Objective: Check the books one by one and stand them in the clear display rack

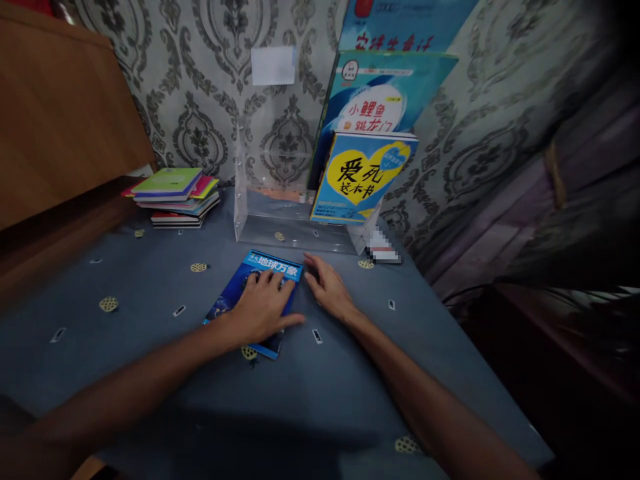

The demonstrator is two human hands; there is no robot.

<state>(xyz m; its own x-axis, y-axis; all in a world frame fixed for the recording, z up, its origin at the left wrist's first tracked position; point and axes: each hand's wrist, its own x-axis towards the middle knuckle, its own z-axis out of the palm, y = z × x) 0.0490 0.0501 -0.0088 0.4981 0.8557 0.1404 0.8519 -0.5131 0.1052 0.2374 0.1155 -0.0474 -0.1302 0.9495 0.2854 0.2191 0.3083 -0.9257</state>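
A dark blue book [227,293] with white lettering lies flat on the cloth-covered table. Across its cover rests my left hand [263,308], fingers spread and thumb stretched out to the right. My right hand [327,285] is on the table just right of the book's upper corner, its fingers loosely apart with nothing in them; whether it touches the book's edge I cannot tell. Behind the book stands a clear plastic rack [295,233]. A blue book with a yellow heart [357,177] leans in its right side, in front of taller blue-green books [395,83].
A stack of thin books [175,200] sits at the back left of the blue tablecloth [150,287]. Wooden furniture [65,113] borders the left side, and patterned wallpaper [200,80] backs the table. A small blurred item [384,248] lies right of the rack.
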